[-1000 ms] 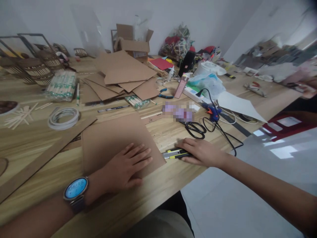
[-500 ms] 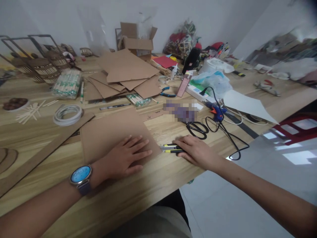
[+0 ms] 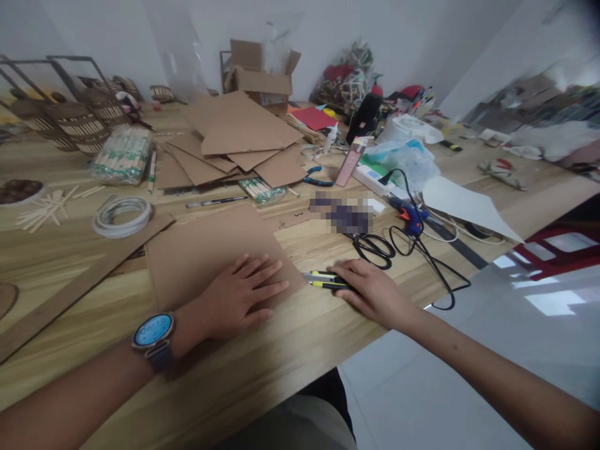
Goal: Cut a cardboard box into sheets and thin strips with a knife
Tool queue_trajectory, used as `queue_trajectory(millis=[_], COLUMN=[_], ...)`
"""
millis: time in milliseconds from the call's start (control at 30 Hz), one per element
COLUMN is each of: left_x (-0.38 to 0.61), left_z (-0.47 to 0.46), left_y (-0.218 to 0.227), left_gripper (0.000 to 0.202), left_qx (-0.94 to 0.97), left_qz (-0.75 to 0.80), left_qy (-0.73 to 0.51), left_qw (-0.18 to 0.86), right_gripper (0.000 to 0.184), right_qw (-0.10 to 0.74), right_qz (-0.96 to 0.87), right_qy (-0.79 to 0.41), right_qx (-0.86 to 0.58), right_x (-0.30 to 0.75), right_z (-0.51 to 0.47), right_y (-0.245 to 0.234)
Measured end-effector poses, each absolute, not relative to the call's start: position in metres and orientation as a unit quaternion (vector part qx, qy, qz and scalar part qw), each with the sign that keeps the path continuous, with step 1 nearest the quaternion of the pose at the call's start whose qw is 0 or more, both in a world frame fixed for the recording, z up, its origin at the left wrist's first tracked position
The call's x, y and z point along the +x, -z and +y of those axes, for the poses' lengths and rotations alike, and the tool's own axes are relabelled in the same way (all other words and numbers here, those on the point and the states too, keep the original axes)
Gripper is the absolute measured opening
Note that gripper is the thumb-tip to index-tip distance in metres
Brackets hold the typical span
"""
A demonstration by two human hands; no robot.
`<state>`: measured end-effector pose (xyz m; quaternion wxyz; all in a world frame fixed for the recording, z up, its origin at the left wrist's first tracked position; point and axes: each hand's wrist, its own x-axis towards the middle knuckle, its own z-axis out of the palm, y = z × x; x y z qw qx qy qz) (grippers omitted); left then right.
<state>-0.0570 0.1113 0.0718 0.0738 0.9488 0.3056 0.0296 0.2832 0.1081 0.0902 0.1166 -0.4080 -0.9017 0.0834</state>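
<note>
The cardboard sheet (image 3: pixel 201 253) lies flat on the bench (image 3: pixel 267 356) beneath the spread left hand (image 3: pixel 246 290); at the sheet's right corner, the right hand (image 3: pixel 372 290) grips a utility knife (image 3: pixel 323 279). The step appears to be knife placement; the next move likely calls for holding the sheet firm.

Cardboard sheet (image 3: pixel 213 245) left of utility knife (image 3: pixel 325 284)

One left hand (image 3: pixel 244 290), one right hand (image 3: pixel 370 292), one cutter (image 3: pixel 328 284), all mid-frame! Lower left, one watch (image 3: pixel 153 331); right of centre, one pair of scissors (image 3: pixel 362 240), one glue gun (image 3: pixel 413 219); upper middle, one open box (image 3: pixel 263 82)!
</note>
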Motion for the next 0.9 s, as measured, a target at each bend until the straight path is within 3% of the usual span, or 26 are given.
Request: queue_trajectory(millis=[333, 900], left_x=[-0.053, -0.083], left_z=[0.112, 0.112], left_y=[-0.069, -0.071], left_gripper=[0.046, 0.05], left_qx=[0.943, 0.946], left_qz=[0.324, 0.305], left_qy=[-0.048, -0.084], left_qw=[0.063, 0.066], right_gripper=[0.05, 0.043], right_qw=[0.11, 0.147], right_qz=[-0.899, -0.852], right_qy=[-0.07, -0.083], right_qx=[-0.418, -0.496], right_x=[0.29, 0.266], right_z=[0.104, 0.078], right_y=[-0.089, -0.083])
